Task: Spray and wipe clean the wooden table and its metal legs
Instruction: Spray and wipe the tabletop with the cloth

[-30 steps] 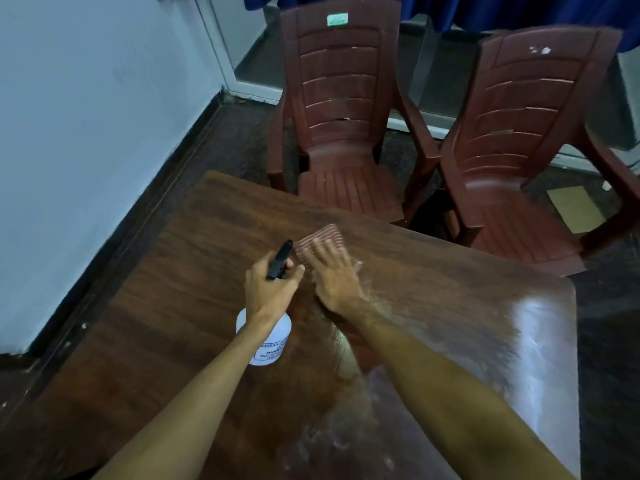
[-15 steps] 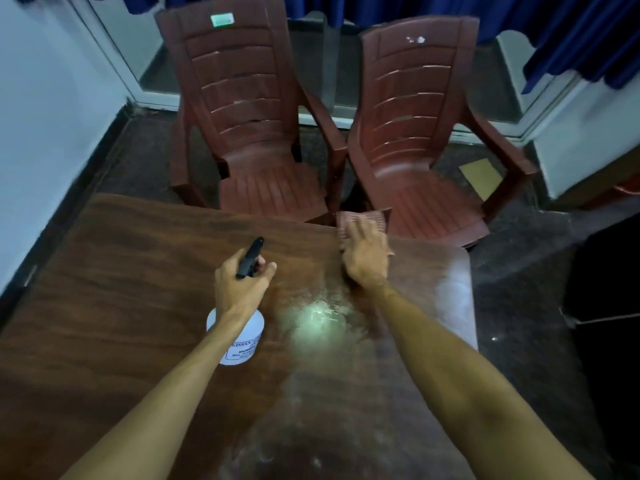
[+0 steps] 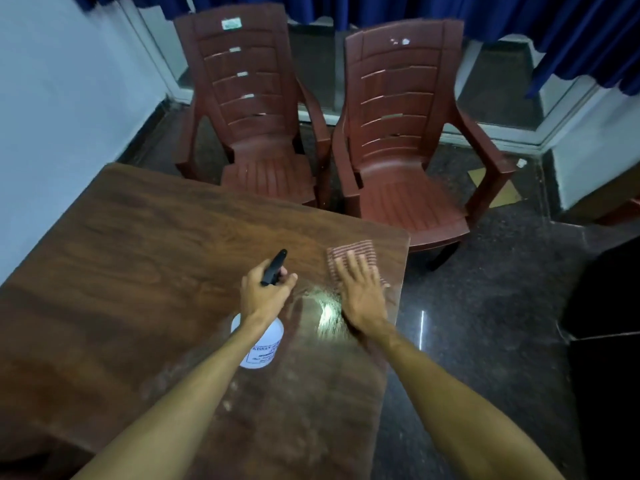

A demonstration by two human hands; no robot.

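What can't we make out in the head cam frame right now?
- Metal legs: hidden under the wooden table.
- Spray bottle: label print too small and blurred; the left hand covers the trigger.
- Cloth: near part hidden under the right hand.
- Table's near edge: cut off by the frame.

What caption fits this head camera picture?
Right hand wipes wooden table with cloth; left hand holds spray bottle.
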